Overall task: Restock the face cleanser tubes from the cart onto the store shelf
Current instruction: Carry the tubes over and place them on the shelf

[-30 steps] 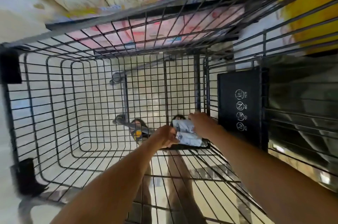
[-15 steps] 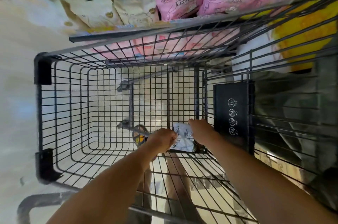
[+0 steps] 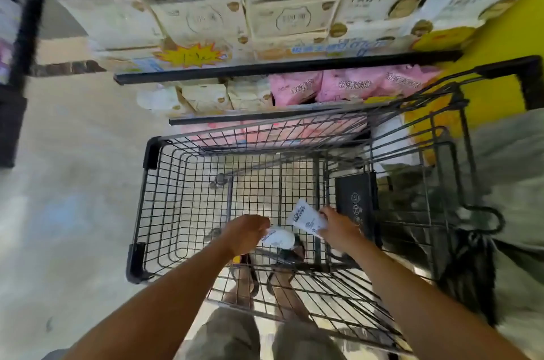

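Observation:
Both my arms reach down into a black wire cart [image 3: 153,212]. My left hand [image 3: 245,231] grips one white face cleanser tube [image 3: 278,237], which points right from under my fingers. My right hand [image 3: 338,227] holds a second white tube [image 3: 306,217] with dark print, its flat end tilted up and to the left. Both tubes hang above the cart's wire floor, a small gap between them. The store shelf [image 3: 265,68] stands just beyond the cart's far end.
Cream packs [image 3: 200,21] fill the upper shelf and pink packs [image 3: 350,84] the lower one. A black plate [image 3: 356,200] is fixed to the cart's right wall. A second cart frame [image 3: 459,153] stands to the right. Pale floor [image 3: 73,183] lies to the left.
Both hands have risen from the cart floor and drawn apart, each with its own tube. My view has pulled back and up, so the shelves now show.

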Demonstrator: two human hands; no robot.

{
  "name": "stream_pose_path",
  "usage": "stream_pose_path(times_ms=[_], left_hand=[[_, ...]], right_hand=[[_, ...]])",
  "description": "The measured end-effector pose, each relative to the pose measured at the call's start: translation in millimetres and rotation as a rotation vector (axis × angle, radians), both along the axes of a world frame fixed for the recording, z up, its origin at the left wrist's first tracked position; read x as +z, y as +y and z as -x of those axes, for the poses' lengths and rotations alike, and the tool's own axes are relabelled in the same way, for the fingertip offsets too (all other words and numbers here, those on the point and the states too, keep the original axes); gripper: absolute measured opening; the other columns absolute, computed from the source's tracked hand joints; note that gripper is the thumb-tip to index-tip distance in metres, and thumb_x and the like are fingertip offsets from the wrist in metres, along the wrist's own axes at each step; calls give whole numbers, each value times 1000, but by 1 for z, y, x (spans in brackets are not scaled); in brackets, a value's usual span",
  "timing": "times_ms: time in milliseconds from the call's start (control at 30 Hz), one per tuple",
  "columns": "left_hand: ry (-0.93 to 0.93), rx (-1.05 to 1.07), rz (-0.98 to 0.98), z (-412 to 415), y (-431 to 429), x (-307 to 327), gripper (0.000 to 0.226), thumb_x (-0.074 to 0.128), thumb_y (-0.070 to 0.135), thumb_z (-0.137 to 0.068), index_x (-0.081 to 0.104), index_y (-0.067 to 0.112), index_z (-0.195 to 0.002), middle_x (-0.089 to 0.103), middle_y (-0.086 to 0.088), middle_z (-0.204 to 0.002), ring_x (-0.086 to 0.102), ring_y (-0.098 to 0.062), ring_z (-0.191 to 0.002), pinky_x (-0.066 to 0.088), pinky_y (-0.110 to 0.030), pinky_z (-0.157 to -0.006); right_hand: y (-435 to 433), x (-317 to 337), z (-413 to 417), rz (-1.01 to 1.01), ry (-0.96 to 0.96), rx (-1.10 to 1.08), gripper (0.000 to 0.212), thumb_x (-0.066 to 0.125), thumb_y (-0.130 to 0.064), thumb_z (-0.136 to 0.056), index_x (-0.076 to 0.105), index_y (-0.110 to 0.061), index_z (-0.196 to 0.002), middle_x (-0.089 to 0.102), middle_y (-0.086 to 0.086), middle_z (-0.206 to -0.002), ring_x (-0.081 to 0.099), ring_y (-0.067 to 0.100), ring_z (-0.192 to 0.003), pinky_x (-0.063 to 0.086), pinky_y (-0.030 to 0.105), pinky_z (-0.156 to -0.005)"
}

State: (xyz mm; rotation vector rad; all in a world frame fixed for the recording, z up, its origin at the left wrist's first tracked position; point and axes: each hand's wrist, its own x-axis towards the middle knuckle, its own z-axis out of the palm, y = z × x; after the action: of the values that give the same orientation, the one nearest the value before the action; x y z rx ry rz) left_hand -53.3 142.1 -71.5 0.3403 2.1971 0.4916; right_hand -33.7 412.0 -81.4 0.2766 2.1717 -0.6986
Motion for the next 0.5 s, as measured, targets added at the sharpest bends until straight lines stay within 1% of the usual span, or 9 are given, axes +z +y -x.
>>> stream_pose_path(times_ms=[100,167,200,233,267,300,333,400,500], left_hand=[[-26,122,-67,-4,-9,23,13,49,33,-105,56,33,-94,68,1,-90,69,-22,-80,58,-37,-68],[-54,195,-118,-7,-12,39,17,43,38,-107,52,32,-94,66,-2,-92,67,-25,-84,56,-38,-71],[-50,243,-156,-8,-12,45,21,40,41,-107,51,29,-94,66,-5,-92,65,-25,-83,54,-39,-70],[-27,279,-191,-9,-12,51,28,36,48,-106,49,28,-92,64,-6,-90,62,-23,-78,52,-38,-66],[-3,321,-226,-11,-12,56,32,33,53,-105,48,29,-90,62,-6,-87,57,-20,-72,48,-35,-62],[15,383,-258,-12,-12,61,32,34,54,-105,47,29,-90,59,-4,-85,52,-17,-68,44,-31,-60],[35,456,-290,-12,-11,65,29,38,50,-107,47,28,-90,58,-2,-84,50,-15,-67,41,-28,-60],[60,616,-397,-12,-11,74,26,46,43,-106,50,23,-90,55,-2,-83,51,-14,-70,45,-31,-61],[-29,869,-572,-9,-7,91,34,50,33,-107,51,0,-99,59,-10,-92,63,-22,-87,60,-34,-74]], right_hand=[[2,22,-7,46,22,-92,61,66,-23,-97,37,-24,-150,58,8,-143,65,21,-96,41,13,-53],[3,32,-13,92,37,-157,60,67,-23,-96,40,-25,-149,60,7,-142,67,22,-102,42,13,-55],[2,37,-15,115,41,-197,59,68,-23,-96,41,-25,-148,60,6,-142,65,21,-102,43,15,-58],[1,41,-17,137,43,-238,59,69,-24,-95,42,-25,-148,60,4,-142,63,18,-101,46,19,-63],[0,45,-19,166,38,-283,59,70,-24,-94,43,-24,-147,59,3,-143,61,16,-101,48,23,-70],[0,48,-21,203,37,-325,59,71,-23,-94,44,-23,-147,59,2,-142,59,15,-102,49,27,-76],[-1,51,-22,234,37,-367,59,72,-21,-94,45,-21,-147,60,2,-141,59,16,-104,50,30,-81],[-2,58,-25,286,42,-431,58,72,-17,-93,47,-20,-145,61,2,-138,61,17,-107,52,33,-87],[-1,63,-28,364,78,-493,57,71,-13,-93,47,-17,-145,62,5,-137,62,18,-112,54,34,-91]])
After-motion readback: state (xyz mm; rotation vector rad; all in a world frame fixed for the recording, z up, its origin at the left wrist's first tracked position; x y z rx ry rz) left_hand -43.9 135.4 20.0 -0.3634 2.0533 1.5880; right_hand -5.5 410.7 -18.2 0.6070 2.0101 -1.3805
